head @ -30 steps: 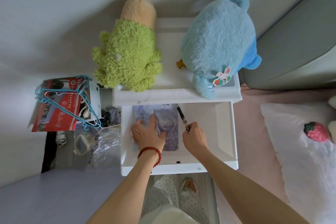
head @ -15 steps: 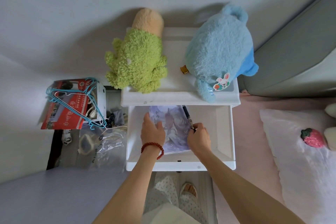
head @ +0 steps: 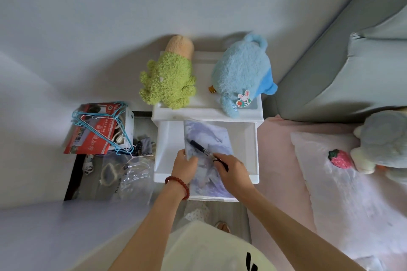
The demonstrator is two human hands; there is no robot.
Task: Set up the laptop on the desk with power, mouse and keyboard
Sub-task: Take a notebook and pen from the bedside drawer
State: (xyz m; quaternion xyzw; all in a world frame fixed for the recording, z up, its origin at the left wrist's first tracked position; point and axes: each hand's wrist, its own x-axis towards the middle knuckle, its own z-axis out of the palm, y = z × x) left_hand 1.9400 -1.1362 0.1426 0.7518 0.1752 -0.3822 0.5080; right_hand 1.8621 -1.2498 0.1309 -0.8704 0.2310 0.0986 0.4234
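Observation:
An open white drawer juts out of a white cabinet. A thin pad with a pale purple and blue printed picture is raised partly out of the drawer, its near end over the drawer's front edge. My left hand, with a red bead bracelet on the wrist, grips the pad's left edge. My right hand holds a dark pen that lies across the pad. No laptop, mouse or keyboard is in view.
A green plush toy and a blue plush toy sit on the cabinet top. Left of the cabinet are a red-printed box with blue wire hangers and clear bags on the floor. A pink bed with a pillow lies right.
The pad lay flat in the drawer with my left hand pressing on it. Now both hands have drawn it toward me and lifted it, and the pen has swung across it.

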